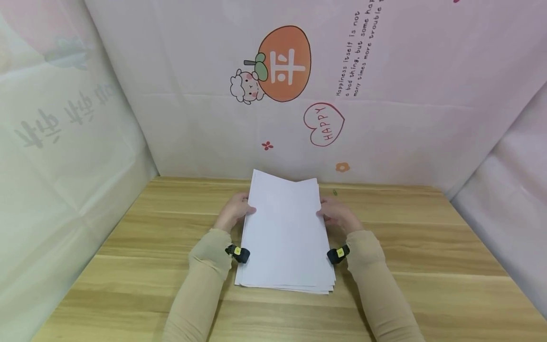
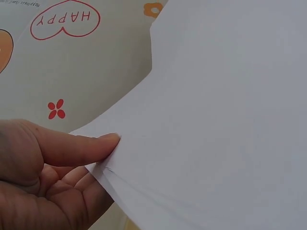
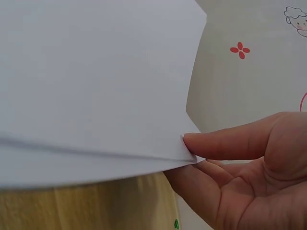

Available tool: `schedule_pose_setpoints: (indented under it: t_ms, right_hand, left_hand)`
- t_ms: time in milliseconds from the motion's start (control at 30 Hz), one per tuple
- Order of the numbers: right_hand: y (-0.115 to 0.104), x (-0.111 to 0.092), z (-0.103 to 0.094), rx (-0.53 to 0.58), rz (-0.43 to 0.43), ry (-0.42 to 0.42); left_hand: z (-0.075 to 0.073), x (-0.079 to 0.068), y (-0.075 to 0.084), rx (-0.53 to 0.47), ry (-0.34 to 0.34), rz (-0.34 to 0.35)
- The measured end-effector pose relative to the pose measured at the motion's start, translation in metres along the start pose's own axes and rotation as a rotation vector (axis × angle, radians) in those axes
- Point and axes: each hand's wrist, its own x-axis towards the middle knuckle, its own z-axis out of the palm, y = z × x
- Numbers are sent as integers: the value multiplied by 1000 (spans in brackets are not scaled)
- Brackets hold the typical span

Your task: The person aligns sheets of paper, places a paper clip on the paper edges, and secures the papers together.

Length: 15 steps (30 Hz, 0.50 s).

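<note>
Over the table [image 1: 427,237], your left hand [image 1: 232,211] pinches the paper stack [image 1: 284,232] at ten o'clock and your right hand [image 1: 339,213] at two, thumbs uppermost; expect light, floppy sheets that slide and crease, best held by both side edges.
</note>
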Motion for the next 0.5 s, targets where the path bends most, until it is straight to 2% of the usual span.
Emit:
schedule_pose_setpoints:
  t_ms: [267,500]
  right_hand:
    - [-4,-7,-3,1,-23,27]
    - [-6,-8,-3,45,-34,40]
  left_hand:
    - [0,-3,10,-1,12,17]
    - [-1,-5,15,-6,26,17]
